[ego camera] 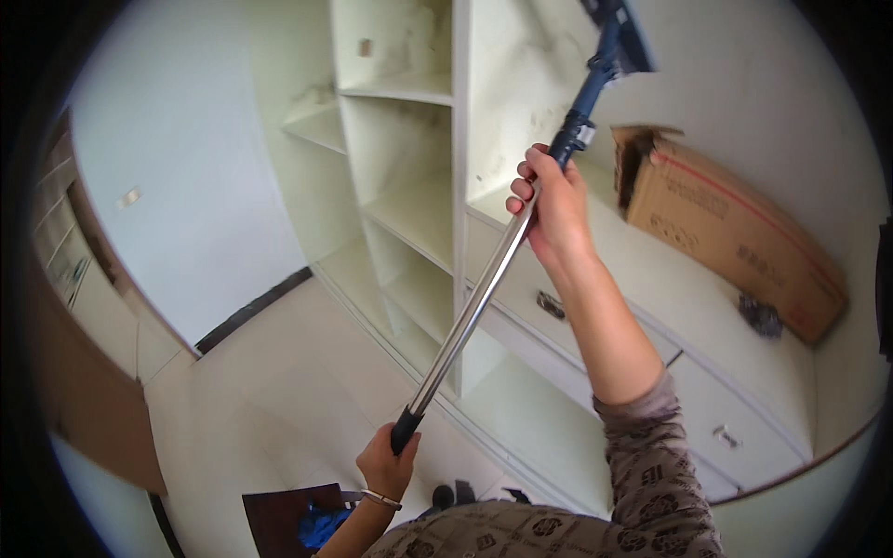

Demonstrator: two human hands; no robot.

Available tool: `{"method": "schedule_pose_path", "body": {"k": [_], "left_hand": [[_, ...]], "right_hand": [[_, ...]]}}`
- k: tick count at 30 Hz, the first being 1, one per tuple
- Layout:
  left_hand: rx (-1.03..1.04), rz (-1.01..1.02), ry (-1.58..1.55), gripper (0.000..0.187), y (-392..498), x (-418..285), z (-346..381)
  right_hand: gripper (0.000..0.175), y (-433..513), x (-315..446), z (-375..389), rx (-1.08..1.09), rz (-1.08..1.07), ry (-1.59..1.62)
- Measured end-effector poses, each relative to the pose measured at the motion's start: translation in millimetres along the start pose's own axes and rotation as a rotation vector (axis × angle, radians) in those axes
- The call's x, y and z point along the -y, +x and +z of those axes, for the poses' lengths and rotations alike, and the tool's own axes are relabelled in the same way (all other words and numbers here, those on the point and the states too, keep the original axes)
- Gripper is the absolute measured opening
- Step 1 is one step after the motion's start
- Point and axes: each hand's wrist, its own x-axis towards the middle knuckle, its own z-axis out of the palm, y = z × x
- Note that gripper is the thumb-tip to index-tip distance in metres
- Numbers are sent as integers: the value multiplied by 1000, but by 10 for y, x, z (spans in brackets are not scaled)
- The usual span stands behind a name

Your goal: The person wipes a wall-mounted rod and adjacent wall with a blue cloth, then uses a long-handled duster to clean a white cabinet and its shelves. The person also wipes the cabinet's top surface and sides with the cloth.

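Observation:
A window squeegee with a blue head and a metal telescopic pole is held up at a slant across the view. Its head is at the top, against or in front of the white cabinet's back wall; contact cannot be told. My right hand grips the pole just below the dark plastic collar. Lower down, my left hand, with a bracelet at the wrist, is closed around the black end grip. Dark smudges mark the cabinet's inner panels.
A worn cardboard box lies on the cabinet's counter beside a crumpled dark bundle. White shelves and drawers line the cabinet. A dark red stool or chair seat with a blue item stands bottom left, near a brown door.

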Motion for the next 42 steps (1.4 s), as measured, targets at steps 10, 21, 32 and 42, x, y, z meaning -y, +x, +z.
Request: {"method": "schedule_pose_path", "body": {"k": [10,21,32,42], "left_hand": [[197,-440,218,35,-1339,364,-317],[121,-711,-528,50,-1826,1063,117],[342,-299,-516,44,-735,1974,-944],[92,-580,150,24,-493,2967,-652]], "right_hand": [[11,-771,-1308,82,16,300,-97],[11,-1275,-1329,426,190,438,117],[11,-1131,-1907,1412,903,552,652],[17,-510,-3229,1813,762,764,580]]}}
